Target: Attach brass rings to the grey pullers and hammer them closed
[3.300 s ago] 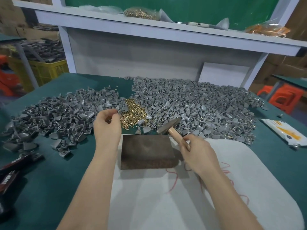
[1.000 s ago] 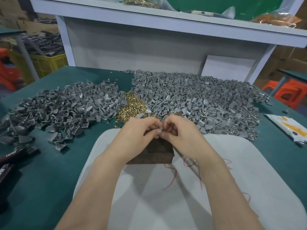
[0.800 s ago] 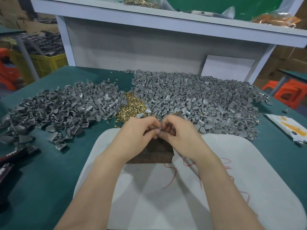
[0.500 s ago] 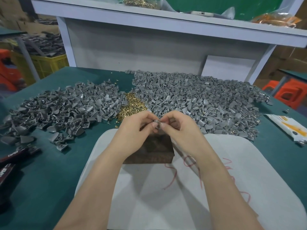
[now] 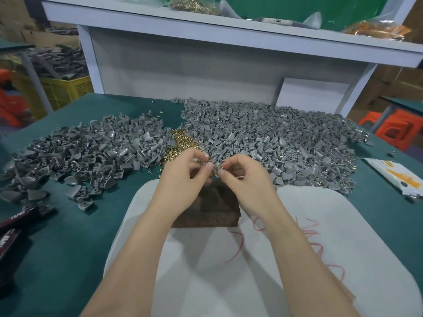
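Grey plastic puller (image 5: 215, 168) pinched in both hands, centre frame: ring may slip.
Left hand (image 5: 183, 179) and right hand (image 5: 248, 181) each pinch it by fingertips above the dark brown block (image 5: 212, 209); the brass ring is too small to make out, and a loose pinch could drop it among the grey puller heaps (image 5: 274, 145) on the green bench (image 5: 68, 248).

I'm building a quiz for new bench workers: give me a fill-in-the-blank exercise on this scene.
1. The left hand and right hand pinch one grey ____ together.
2. The brass rings lie between ____ heaps of grey pullers.
3. The brown block rests on the ____ mat.
Answers: puller; two; white.
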A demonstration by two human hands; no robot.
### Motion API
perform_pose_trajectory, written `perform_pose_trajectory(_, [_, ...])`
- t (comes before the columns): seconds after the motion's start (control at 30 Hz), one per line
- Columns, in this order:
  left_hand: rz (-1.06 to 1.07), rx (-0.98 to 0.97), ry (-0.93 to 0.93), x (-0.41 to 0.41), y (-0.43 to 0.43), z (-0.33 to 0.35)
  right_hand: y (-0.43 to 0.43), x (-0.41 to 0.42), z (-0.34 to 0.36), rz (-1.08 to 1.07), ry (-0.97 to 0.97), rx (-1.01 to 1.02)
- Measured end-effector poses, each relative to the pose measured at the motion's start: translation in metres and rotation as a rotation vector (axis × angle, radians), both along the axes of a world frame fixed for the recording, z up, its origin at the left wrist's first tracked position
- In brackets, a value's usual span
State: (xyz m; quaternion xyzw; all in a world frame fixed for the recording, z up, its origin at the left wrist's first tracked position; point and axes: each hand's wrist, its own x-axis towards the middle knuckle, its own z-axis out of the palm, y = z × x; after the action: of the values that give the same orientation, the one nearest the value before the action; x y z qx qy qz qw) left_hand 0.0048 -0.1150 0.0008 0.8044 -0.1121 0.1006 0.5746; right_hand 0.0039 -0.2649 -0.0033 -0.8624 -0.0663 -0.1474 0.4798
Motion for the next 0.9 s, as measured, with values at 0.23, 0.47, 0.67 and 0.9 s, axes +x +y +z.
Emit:
perform_pose_trajectory(0.23, [0.514, -0.747, -0.054, 0.01, 0.026, 0.01, -0.013, 0.062, 0.033, -0.558, 0.108, -0.478])
perform_pose_trajectory(0.47, [0.687, -1.171, 0.053, 0.023, 0.044, 0.006, 0.097, 0.073, 0.015, 0.213, 0.12, -0.663])
perform_pose_trajectory(0.67, [0.732, -1.172, 0.077, 0.024, 0.045, 0.003, 0.141, 0.099, -0.001, 0.215, 0.186, -0.835])
perform_pose_trajectory(0.9, [0.716, -1.163, 0.13, 0.025, 0.042, 0.001, 0.133, 0.111, -0.01, 0.037, 0.199, -0.782])
